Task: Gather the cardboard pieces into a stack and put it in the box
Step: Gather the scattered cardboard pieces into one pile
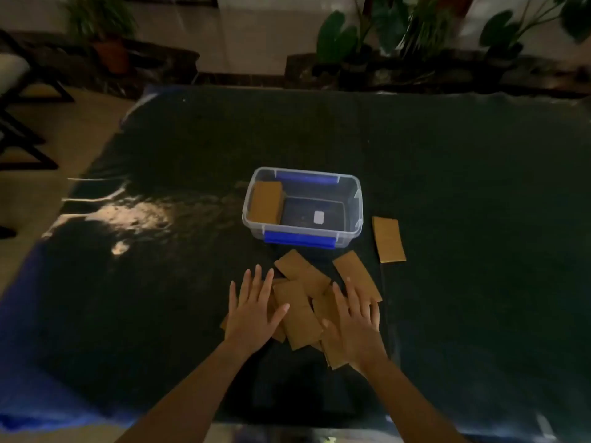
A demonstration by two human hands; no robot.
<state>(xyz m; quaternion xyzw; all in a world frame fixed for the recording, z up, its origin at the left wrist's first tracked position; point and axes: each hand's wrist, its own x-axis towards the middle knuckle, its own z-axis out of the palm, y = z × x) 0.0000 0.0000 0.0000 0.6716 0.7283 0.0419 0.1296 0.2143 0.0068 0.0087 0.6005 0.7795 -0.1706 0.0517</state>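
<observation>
We seem to be in a home, potted plants (425,36) along the wall beyond our dark table's (192,155) far edge, chair (12,91) at left.

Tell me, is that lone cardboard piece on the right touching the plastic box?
Apart. The head view shows dark table between the lone cardboard piece and the plastic box.

Both hands lie flat, so the left hand (254,310) covers the cardboard pieces (302,318) under its palm, and the right hand (356,324) hides the edges beneath its own. How many pieces overlap between them cannot be told. The small white label (319,217) in the box (350,231) is too blurred to read.
</observation>
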